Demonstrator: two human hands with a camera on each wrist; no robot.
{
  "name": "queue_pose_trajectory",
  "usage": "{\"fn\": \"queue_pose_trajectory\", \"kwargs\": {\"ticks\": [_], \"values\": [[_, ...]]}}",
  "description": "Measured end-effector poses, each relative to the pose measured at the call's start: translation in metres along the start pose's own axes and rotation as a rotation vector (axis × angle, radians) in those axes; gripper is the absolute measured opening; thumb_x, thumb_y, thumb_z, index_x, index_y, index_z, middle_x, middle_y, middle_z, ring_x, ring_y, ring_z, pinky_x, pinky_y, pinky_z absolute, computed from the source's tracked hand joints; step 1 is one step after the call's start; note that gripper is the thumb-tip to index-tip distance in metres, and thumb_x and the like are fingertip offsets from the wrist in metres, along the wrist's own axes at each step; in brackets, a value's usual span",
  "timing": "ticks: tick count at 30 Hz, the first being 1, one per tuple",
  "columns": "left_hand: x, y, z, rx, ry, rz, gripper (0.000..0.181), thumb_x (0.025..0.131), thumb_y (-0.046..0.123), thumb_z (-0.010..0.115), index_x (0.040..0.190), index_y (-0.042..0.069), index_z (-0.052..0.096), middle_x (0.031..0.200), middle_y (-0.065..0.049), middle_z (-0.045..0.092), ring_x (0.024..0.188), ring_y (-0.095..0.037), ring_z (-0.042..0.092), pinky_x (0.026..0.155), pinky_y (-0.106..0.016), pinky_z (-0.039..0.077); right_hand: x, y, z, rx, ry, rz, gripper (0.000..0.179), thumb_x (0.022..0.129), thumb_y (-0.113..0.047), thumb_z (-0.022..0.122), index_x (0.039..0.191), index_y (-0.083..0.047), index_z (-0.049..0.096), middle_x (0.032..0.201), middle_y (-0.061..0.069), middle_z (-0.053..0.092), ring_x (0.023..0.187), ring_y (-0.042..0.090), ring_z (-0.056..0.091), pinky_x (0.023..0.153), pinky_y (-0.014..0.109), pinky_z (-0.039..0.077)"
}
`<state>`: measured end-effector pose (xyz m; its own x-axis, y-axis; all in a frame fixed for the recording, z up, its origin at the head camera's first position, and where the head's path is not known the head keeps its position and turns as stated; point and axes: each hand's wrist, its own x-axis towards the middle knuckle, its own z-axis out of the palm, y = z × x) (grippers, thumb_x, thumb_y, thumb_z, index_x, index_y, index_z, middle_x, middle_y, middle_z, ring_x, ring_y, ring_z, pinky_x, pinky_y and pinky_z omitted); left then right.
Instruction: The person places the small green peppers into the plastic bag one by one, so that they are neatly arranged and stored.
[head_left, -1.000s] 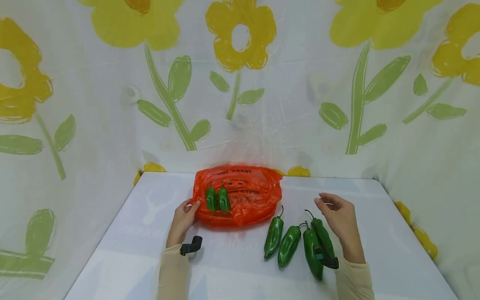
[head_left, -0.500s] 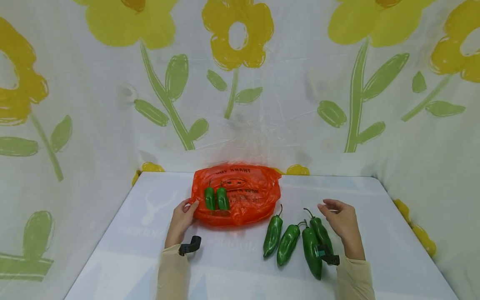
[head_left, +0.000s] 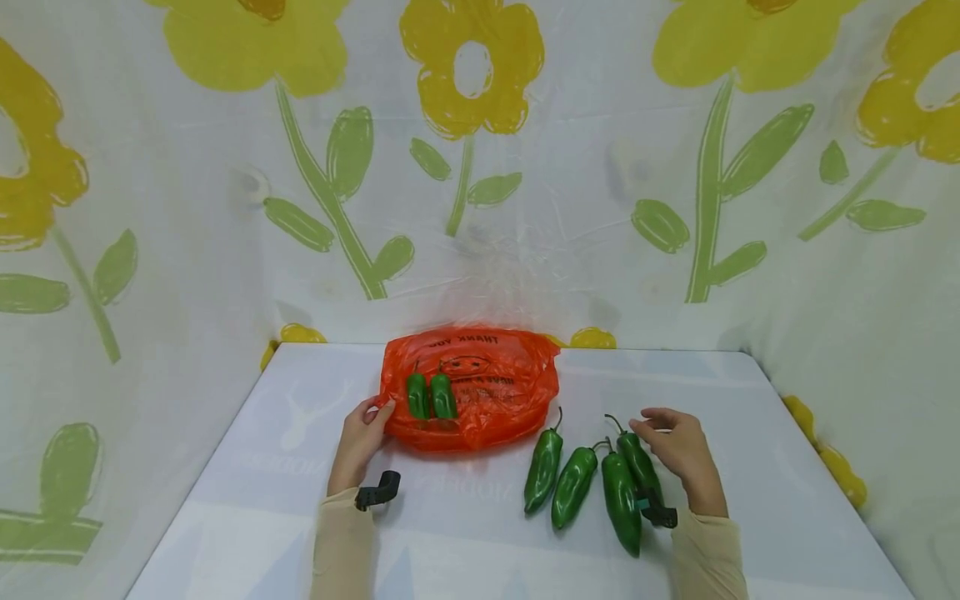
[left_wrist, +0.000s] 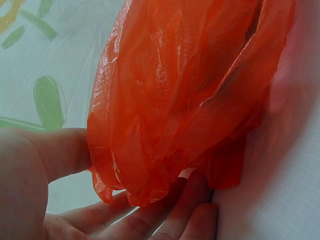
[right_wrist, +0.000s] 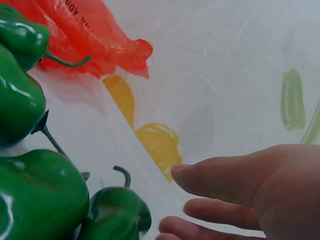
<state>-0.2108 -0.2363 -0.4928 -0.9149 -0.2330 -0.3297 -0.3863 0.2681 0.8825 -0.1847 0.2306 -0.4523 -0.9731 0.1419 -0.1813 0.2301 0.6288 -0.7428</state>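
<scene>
A red plastic bag [head_left: 517, 417] with dark print lies at the back middle of the table, two green peppers [head_left: 443, 397] showing in its opening. My left hand [head_left: 358, 446] pinches the bag's left edge; in the left wrist view the thumb is on one side of the plastic [left_wrist: 145, 100] and the fingers on the other. Several long green chili peppers lie in front and to the right of the bag. Of these, the rightmost pepper [head_left: 637, 457] is nearest my right hand [head_left: 678, 450], whose thumb and fingers are apart and hold nothing, just beside its stem end.
Left of it in the row lie another pepper [head_left: 621, 504], a middle pepper [head_left: 575, 487] and a pepper [head_left: 543, 472] close to the bag. The white table [head_left: 465, 542] ends at a flower-print curtain [head_left: 570, 208] behind and at both sides.
My right hand has come lower and nearer the rightmost pepper, its fingers a little less spread. The left hand keeps its place at the bag's edge, and the peppers have not moved.
</scene>
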Motion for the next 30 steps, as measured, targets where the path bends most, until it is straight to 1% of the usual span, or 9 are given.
{"fn": "queue_pose_trajectory", "kwargs": {"ticks": [4, 9, 16, 22, 30], "values": [[0.000, 0.000, 0.000, 0.000, -0.001, 0.009, 0.065, 0.106, 0.042, 0.050, 0.158, 0.004, 0.035, 0.150, -0.028, 0.051, 0.126, -0.036, 0.056, 0.114, -0.051, 0.049, 0.001, 0.005, 0.001, 0.004, -0.033, 0.008, 0.055, 0.100, -0.031, 0.065, 0.137, 0.010, 0.057, 0.130, 0.033, 0.062, 0.099, 0.031, 0.070, 0.078, 0.037, 0.059], [0.001, -0.002, 0.000, -0.002, -0.006, 0.010, 0.065, 0.106, 0.042, 0.050, 0.157, 0.004, 0.035, 0.150, -0.028, 0.052, 0.127, -0.036, 0.058, 0.114, -0.050, 0.050, 0.001, 0.010, 0.002, 0.039, -0.075, 0.019, 0.057, 0.100, -0.031, 0.066, 0.138, 0.010, 0.056, 0.132, 0.034, 0.059, 0.103, 0.029, 0.068, 0.082, 0.037, 0.062], [0.001, -0.003, 0.000, -0.002, -0.005, 0.018, 0.066, 0.106, 0.042, 0.050, 0.158, 0.004, 0.035, 0.149, -0.028, 0.052, 0.126, -0.035, 0.057, 0.114, -0.051, 0.049, 0.002, 0.014, 0.001, 0.026, -0.128, 0.019, 0.058, 0.099, -0.030, 0.068, 0.137, 0.012, 0.056, 0.131, 0.035, 0.060, 0.104, 0.030, 0.069, 0.082, 0.040, 0.063], [0.001, -0.003, 0.000, -0.001, -0.006, 0.012, 0.066, 0.106, 0.042, 0.050, 0.158, 0.004, 0.034, 0.150, -0.028, 0.051, 0.127, -0.036, 0.057, 0.114, -0.051, 0.049, 0.000, 0.015, 0.001, 0.020, -0.172, 0.020, 0.058, 0.098, -0.030, 0.070, 0.135, 0.012, 0.057, 0.126, 0.033, 0.064, 0.101, 0.027, 0.069, 0.082, 0.043, 0.064], [0.000, -0.002, 0.000, 0.000, -0.003, 0.009, 0.066, 0.106, 0.043, 0.051, 0.157, 0.004, 0.035, 0.149, -0.028, 0.051, 0.125, -0.035, 0.058, 0.113, -0.050, 0.051, -0.002, 0.014, -0.004, 0.024, -0.234, 0.022, 0.059, 0.097, -0.030, 0.071, 0.136, 0.012, 0.056, 0.126, 0.030, 0.062, 0.103, 0.026, 0.068, 0.083, 0.046, 0.065]]}}
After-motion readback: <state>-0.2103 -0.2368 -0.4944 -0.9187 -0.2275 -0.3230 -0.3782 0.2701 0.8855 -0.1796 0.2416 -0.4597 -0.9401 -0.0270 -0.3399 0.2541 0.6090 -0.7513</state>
